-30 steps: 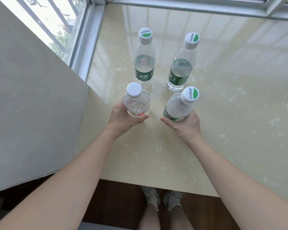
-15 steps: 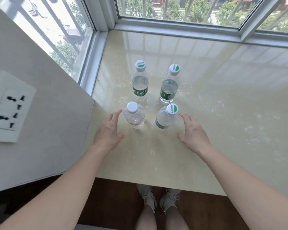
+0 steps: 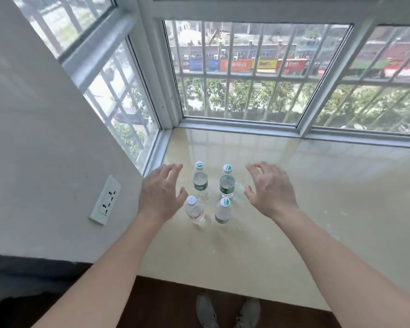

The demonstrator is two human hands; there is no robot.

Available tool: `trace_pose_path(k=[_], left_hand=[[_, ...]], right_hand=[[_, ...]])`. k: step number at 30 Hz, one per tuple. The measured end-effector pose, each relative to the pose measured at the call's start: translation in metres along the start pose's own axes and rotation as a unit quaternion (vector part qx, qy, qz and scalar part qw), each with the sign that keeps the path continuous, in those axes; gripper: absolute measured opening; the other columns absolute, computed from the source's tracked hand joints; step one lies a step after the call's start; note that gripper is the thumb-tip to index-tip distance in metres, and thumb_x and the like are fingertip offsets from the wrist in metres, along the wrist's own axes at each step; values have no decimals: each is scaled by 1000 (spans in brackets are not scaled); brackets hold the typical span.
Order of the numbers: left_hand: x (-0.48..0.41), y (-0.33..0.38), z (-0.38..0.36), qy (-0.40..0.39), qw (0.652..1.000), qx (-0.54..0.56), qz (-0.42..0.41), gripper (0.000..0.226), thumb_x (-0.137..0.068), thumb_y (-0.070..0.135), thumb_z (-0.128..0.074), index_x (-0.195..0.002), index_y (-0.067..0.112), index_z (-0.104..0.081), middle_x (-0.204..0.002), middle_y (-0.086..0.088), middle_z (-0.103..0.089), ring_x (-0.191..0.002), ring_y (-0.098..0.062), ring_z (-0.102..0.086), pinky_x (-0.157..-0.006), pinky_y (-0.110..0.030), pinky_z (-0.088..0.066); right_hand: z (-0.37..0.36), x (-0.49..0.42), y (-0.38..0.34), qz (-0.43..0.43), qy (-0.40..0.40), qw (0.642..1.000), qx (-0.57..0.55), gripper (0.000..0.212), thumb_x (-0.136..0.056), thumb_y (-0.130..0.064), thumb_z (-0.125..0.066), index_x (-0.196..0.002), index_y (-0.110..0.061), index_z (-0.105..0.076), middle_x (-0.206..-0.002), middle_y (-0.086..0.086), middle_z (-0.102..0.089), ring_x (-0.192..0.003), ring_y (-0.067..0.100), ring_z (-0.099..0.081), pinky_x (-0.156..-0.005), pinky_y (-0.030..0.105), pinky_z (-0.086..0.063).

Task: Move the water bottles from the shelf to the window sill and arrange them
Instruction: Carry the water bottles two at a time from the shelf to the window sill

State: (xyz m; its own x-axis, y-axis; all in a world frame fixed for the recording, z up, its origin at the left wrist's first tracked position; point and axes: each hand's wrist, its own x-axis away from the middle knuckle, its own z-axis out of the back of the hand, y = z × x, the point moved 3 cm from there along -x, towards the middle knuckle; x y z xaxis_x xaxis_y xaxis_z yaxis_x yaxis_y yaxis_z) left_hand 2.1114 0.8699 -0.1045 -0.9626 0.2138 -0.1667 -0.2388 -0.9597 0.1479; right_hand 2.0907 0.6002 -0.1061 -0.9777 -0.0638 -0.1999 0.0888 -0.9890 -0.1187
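Now four water bottles (image 3: 210, 194) stand on the sill (image 3: 317, 197) — left hand (image 3: 160, 195) and right hand (image 3: 271, 189) spread, holding nothing.

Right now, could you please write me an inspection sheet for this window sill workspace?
Surface: glossy beige window sill, whitish smudges in places.
Job's things: four standing upright in a two-by-two block: back left bottle, back right bottle and front right bottle, all with green-marked caps and green labels; front left bottle with a plain white cap and a reddish label.
Clutter: nothing seen.
Hands: left hand and right hand open, fingers spread, either side of the block, holding nothing.
Cables: nothing seen.
Surroundings: barred windows on two sides, wall socket on the left wall, shoes on the dark floor below.
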Motion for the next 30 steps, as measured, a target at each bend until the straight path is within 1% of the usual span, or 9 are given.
trace_pose_path(k=[3, 5, 10, 12, 14, 17, 21, 26, 30], left_hand=[[-7, 15, 31, 34, 999, -29, -22, 57, -81, 40, -62, -134, 19, -56, -130, 1, -61, -121, -27, -55, -98, -44, -45], [-12, 24, 50, 42, 998, -31, -30, 58, -82, 44, -57, -135, 20, -55, -131, 0, -60, -123, -28, -54, -102, -45, -43], [-25, 54, 89, 78, 996, -20, -45, 60, -83, 50, -54, -136, 21, -54, -132, 2, -60, -125, -25, -53, -106, -44, -39], [-28, 66, 96, 79, 996, -11, -48, 62, -83, 53, -48, -137, 22, -53, -134, 3, -59, -127, -25, -52, -108, -45, -38], [-32, 78, 100, 75, 995, -10, -57, 66, -83, 56, -39, -139, 23, -51, -136, 4, -59, -127, -24, -52, -109, -44, -38], [-37, 97, 99, 77, 993, -11, -87, 67, -84, 58, -39, -139, 23, -51, -135, 4, -59, -126, -22, -52, -108, -42, -38], [-41, 130, 90, 81, 987, 7, -140, 64, -84, 56, -52, -138, 23, -53, -132, 3, -62, -122, -23, -55, -104, -42, -42], [-42, 182, 72, 49, 969, 45, -237, 65, -84, 58, -47, -138, 23, -53, -132, 4, -61, -123, -22, -54, -107, -41, -40], [-30, 227, 63, 25, 944, 71, -322, 66, -82, 59, -44, -137, 23, -54, -132, 5, -61, -124, -23, -54, -106, -42, -39]], right_hand=[[46, -16, -12, 18, 66, 998, -6, 51, -68, -27, -80, -116, -13, -67, -109, 10, -68, -96, 33, -64, -88, 42, -52], [69, -25, -20, 39, 88, 995, 1, 52, -71, -30, -79, -119, -13, -66, -111, 11, -68, -100, 33, -63, -92, 44, -51], [103, -31, -22, 50, 109, 993, 10, 52, -77, -34, -73, -124, -15, -64, -118, 10, -66, -110, 34, -61, -99, 49, -48], [110, -30, -19, 44, 111, 993, 5, 51, -78, -35, -71, -124, -15, -64, -119, 10, -65, -113, 34, -59, -101, 50, -47], [116, -26, -15, 37, 113, 993, -1, 50, -78, -36, -71, -123, -16, -64, -118, 10, -65, -114, 33, -59, -103, 50, -47], [123, -14, -4, 22, 111, 994, -3, 51, -79, -37, -68, -125, -16, -63, -119, 8, -65, -117, 32, -58, -104, 47, -47], [128, 8, 20, -29, 106, 994, 19, 51, -80, -39, -66, -126, -17, -63, -118, 7, -66, -113, 32, -59, -99, 44, -48], [141, 56, 51, -132, 118, 982, 62, 52, -76, -38, -70, -123, -17, -65, -116, 7, -66, -110, 30, -61, -98, 42, -50], [147, 118, 76, -230, 99, 965, 84, 53, -75, -39, -69, -123, -17, -64, -119, 7, -65, -111, 29, -60, -99, 42, -48]])
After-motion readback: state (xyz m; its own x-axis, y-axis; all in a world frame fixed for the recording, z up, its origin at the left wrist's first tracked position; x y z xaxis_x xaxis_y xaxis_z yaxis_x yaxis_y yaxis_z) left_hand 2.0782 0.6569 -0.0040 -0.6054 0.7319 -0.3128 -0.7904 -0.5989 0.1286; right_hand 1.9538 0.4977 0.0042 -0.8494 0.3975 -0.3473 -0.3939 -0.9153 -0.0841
